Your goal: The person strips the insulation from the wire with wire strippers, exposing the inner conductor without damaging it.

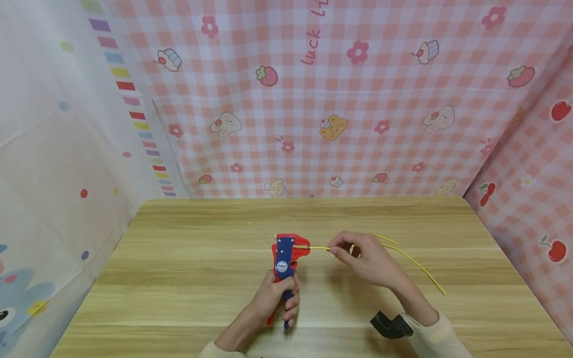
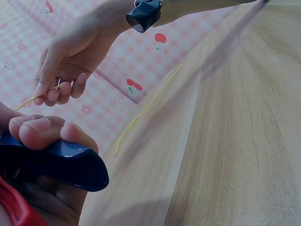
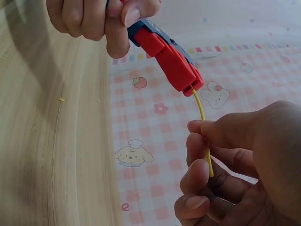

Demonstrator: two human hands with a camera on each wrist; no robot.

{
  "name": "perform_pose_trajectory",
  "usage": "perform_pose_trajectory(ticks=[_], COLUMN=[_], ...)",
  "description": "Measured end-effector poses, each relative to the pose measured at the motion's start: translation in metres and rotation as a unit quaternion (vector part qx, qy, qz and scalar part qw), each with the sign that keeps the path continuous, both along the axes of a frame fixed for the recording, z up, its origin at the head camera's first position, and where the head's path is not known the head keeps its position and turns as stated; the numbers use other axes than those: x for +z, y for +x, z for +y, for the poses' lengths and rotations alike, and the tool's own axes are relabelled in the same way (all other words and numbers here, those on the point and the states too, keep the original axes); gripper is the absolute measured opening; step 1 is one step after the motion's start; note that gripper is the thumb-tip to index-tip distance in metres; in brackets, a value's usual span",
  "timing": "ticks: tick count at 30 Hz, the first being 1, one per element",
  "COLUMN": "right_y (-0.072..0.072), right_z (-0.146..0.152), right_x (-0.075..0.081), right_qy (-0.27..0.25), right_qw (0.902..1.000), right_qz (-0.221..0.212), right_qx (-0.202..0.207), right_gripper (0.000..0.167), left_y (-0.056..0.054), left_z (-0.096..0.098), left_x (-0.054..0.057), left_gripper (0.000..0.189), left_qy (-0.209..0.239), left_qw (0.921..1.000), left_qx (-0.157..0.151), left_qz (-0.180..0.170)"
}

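My left hand [image 1: 276, 296] grips the handles of a red and blue wire stripper [image 1: 285, 253], whose head points right above the table. Between thumb and forefinger, my right hand [image 1: 369, 257] pinches a short yellow wire [image 3: 202, 108]. The wire's far end meets the red jaws of the stripper, and a pale, bare-looking bit shows there in the head view. In the right wrist view, its other end comes out below the pinching fingers. From the left wrist view, curled fingers [image 2: 40, 129] lie over the blue handle [image 2: 70, 165].
Yellow wires [image 1: 421, 267] lie on the wooden table [image 1: 179, 278] behind and right of my right hand. Tiny yellow scraps [image 3: 61, 99] dot the tabletop left of the stripper. A black camera mount [image 1: 390, 325] sits on my right wrist. A pink checked cloth [image 1: 286, 99] hangs along the back edge.
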State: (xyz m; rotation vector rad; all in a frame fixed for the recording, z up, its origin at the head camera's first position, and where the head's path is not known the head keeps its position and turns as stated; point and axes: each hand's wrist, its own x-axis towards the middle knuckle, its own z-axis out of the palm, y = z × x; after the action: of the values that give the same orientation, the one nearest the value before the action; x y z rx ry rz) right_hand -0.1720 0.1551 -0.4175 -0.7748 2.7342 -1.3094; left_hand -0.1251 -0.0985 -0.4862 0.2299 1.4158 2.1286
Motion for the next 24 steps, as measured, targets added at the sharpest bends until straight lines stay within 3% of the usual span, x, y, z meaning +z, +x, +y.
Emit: perform_pose_trajectory(ticks=[12,24], right_y=[-0.0003,-0.0010], right_z=[0.0010,0.0018], right_x=[0.0014,0.0009], right_qy=[0.001,0.001], right_qw=[1.0000,1.0000], right_qz=[0.005,0.003], right_qx=[0.001,0.005], right_gripper=[0.009,0.009], left_y=[0.0002,-0.0003], left_z=[0.0000,0.0002], left_x=[-0.0038,-0.0018], left_gripper=[0.010,0.008], left_qy=[0.014,-0.007], left_qw=[0.9998,0.9998], left_qx=[0.008,0.016], left_qz=[0.009,-0.005])
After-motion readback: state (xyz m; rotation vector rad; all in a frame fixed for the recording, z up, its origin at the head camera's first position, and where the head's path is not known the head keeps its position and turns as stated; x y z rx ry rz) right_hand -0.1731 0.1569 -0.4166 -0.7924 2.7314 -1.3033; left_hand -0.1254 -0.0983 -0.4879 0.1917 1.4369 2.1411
